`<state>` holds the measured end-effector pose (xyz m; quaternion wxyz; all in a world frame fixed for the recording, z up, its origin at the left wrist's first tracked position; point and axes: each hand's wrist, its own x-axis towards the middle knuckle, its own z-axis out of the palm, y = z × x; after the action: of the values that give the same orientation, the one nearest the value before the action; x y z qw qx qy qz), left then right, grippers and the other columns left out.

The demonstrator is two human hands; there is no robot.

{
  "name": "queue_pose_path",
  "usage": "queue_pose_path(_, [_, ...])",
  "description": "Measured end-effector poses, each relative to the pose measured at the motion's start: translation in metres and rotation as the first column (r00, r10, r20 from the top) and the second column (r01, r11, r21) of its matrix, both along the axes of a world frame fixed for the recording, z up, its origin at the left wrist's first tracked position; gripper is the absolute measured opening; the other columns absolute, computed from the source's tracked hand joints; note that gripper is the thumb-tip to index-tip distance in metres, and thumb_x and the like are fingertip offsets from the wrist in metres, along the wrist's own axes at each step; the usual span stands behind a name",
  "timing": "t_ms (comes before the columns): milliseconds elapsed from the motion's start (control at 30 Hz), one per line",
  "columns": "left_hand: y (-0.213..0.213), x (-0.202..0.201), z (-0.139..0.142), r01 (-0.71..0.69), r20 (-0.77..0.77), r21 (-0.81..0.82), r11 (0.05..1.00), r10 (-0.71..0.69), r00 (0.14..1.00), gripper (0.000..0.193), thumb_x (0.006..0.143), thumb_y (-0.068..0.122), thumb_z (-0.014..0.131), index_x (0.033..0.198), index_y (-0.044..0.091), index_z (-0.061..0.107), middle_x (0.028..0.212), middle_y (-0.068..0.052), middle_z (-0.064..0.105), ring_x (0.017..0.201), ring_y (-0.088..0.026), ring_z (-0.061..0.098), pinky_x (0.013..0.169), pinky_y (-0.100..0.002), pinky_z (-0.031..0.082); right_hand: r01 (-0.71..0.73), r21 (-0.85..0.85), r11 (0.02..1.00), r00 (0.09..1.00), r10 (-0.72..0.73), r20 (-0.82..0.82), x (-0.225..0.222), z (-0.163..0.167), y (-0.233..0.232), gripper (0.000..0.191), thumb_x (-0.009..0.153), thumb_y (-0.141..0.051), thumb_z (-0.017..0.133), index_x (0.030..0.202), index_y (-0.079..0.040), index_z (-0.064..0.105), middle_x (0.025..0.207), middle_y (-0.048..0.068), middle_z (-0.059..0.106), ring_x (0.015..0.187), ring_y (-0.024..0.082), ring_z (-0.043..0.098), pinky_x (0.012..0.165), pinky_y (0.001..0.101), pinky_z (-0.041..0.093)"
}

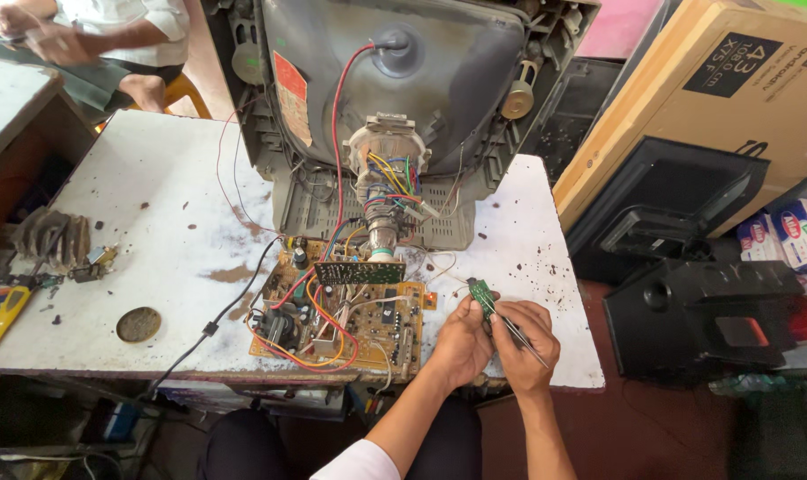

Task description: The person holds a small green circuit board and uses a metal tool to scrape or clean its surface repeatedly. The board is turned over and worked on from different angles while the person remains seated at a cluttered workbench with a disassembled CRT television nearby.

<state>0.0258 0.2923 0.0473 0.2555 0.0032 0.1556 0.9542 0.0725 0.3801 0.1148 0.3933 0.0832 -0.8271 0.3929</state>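
My left hand [459,340] grips a small green circuit board [481,294] at the table's front right. Close beside it, my right hand [524,347] holds a thin metal tool [521,338] whose tip points at that small board. Just to the left lies a large tan main circuit board [341,324] with red, yellow and black wires. Behind it stands an opened grey picture-tube television [403,89], its tube neck [384,187] wired down to the board.
The white worn table [155,231] carries a round metal lid [139,324], a yellow-handled tool [3,316] and a coil part [52,238] at the left. Another person [92,36] sits at the back left. A cardboard box [715,98] and black speaker cases [701,311] stand to the right.
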Motion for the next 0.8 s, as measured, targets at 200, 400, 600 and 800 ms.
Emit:
queue_pose_path(200, [0.003, -0.003, -0.007, 0.020, -0.011, 0.013, 1.000, -0.019, 1.000, 0.028, 0.112, 0.027, 0.038, 0.128, 0.012, 0.055, 0.117, -0.006, 0.063, 0.107, -0.021, 0.060, 0.098, -0.045, 0.051, -0.006, -0.014, 1.000, 0.998, 0.005, -0.068, 0.006, 0.005, 0.001, 0.017, 0.085, 0.005, 0.076, 0.101, 0.000, 0.075, 0.104, 0.012, 0.076, 0.103, 0.027, 0.070, 0.093, 0.0381, 0.056])
queue_pose_path(400, [0.024, -0.004, -0.038, -0.043, -0.007, 0.097, 0.994, 0.043, 0.999, 0.031, 0.114, 0.028, 0.041, 0.131, 0.005, 0.054, 0.117, -0.012, 0.066, 0.110, -0.026, 0.063, 0.102, -0.046, 0.053, -0.017, 0.054, 0.998, 0.999, 0.019, -0.046, 0.030, -0.015, 0.025, 0.015, 0.089, 0.006, 0.076, 0.103, 0.001, 0.074, 0.106, 0.014, 0.075, 0.103, 0.029, 0.072, 0.096, 0.0396, 0.056])
queue_pose_path(600, [0.023, -0.002, -0.037, 0.011, -0.003, 0.054, 0.998, -0.011, 1.000, 0.032, 0.112, 0.027, 0.038, 0.132, 0.006, 0.052, 0.115, -0.013, 0.065, 0.110, -0.029, 0.064, 0.102, -0.049, 0.053, -0.043, -0.031, 0.999, 0.999, 0.044, 0.025, 0.042, -0.026, 0.034, 0.017, 0.089, 0.006, 0.076, 0.105, 0.001, 0.074, 0.106, 0.013, 0.075, 0.106, 0.029, 0.070, 0.097, 0.0383, 0.057])
queue_pose_path(800, [0.017, 0.001, -0.023, 0.023, -0.034, 0.075, 0.997, -0.020, 0.999, 0.032, 0.113, 0.025, 0.037, 0.135, 0.006, 0.052, 0.118, -0.012, 0.065, 0.113, -0.027, 0.063, 0.104, -0.047, 0.052, -0.048, -0.012, 0.999, 0.998, 0.049, 0.035, 0.041, -0.020, 0.033, 0.018, 0.089, 0.005, 0.077, 0.106, 0.001, 0.074, 0.106, 0.013, 0.075, 0.107, 0.027, 0.070, 0.097, 0.0375, 0.057])
